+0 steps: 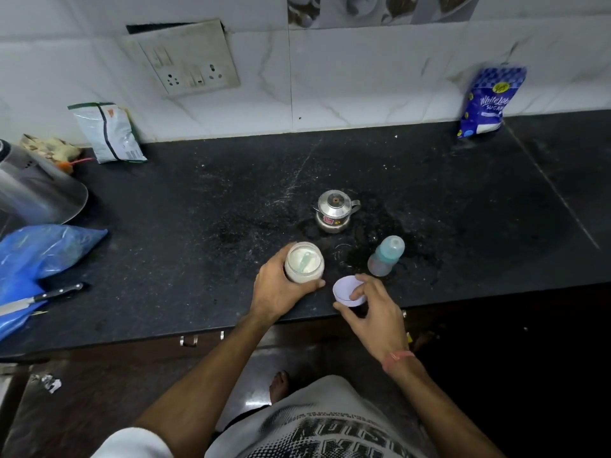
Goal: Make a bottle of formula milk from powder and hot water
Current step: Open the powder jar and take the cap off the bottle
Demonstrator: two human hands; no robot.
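Note:
An open jar of white powder (304, 261) with a pale scoop inside stands on the black counter (185, 246) near its front edge. My left hand (281, 289) grips the jar from the left side. My right hand (367, 305) pinches the jar's white lid (345, 289), held upside down just above the counter edge, to the right of the jar. A capped baby bottle (386, 256) with a teal top stands behind the lid. A small steel kettle (334, 210) with its lid on sits further back.
A blue sugar bag (489, 100) leans on the wall at the back right. A silver packet (109, 132) stands at the back left. A blue plastic bag (36, 259), a knife (39, 297) and a steel vessel (36, 193) crowd the left side.

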